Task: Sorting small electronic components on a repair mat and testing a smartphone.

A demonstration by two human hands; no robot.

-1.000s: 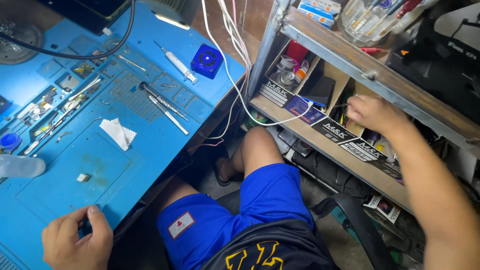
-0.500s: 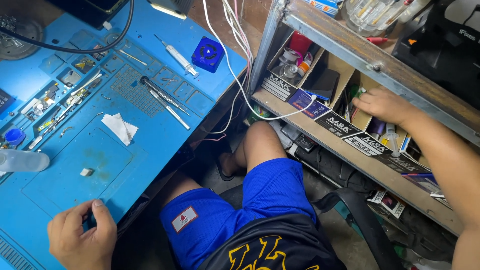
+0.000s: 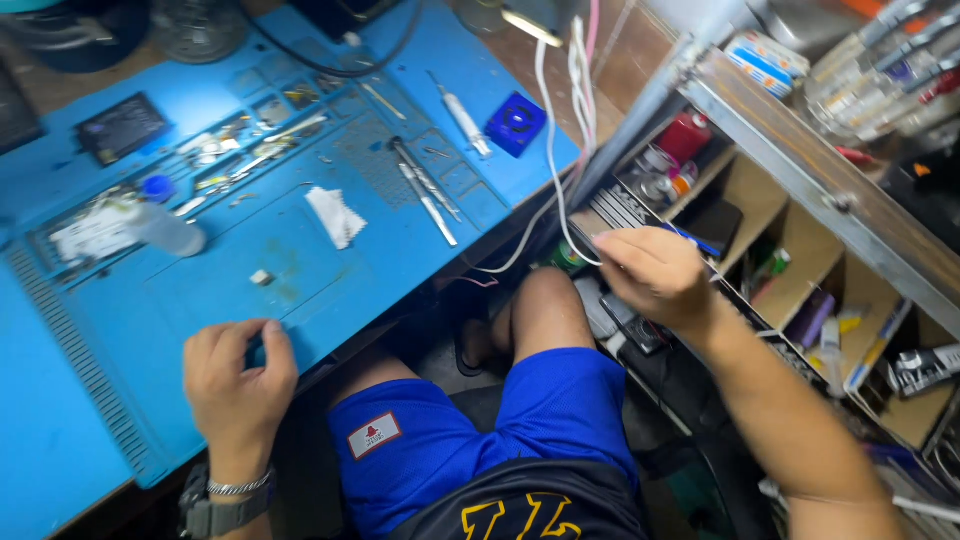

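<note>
My left hand (image 3: 238, 385) rests on the near edge of the blue work mat (image 3: 300, 270), fingers curled together, with nothing visible in it. A watch and a bracelet sit on that wrist. My right hand (image 3: 655, 275) hovers over my knee in front of the wooden shelf unit (image 3: 800, 150), fingers pinched on what looks like a thin blue tool (image 3: 692, 238). A small white piece (image 3: 261, 277) lies on the mat just beyond my left hand. Farther off lie a folded white tissue (image 3: 335, 215) and metal tweezers (image 3: 428, 190).
A small bottle with a blue cap (image 3: 165, 225) lies at the mat's left. A blue square box (image 3: 516, 124) and a white pen-like tool (image 3: 466, 125) sit at the far right. White cables (image 3: 555, 150) hang between table and shelf. Shelf compartments hold tubes, bottles and packets.
My right hand has come out of the shelf compartment and moved left toward my knee. The view swung left and closer. My left hand stayed on the mat's edge.
</note>
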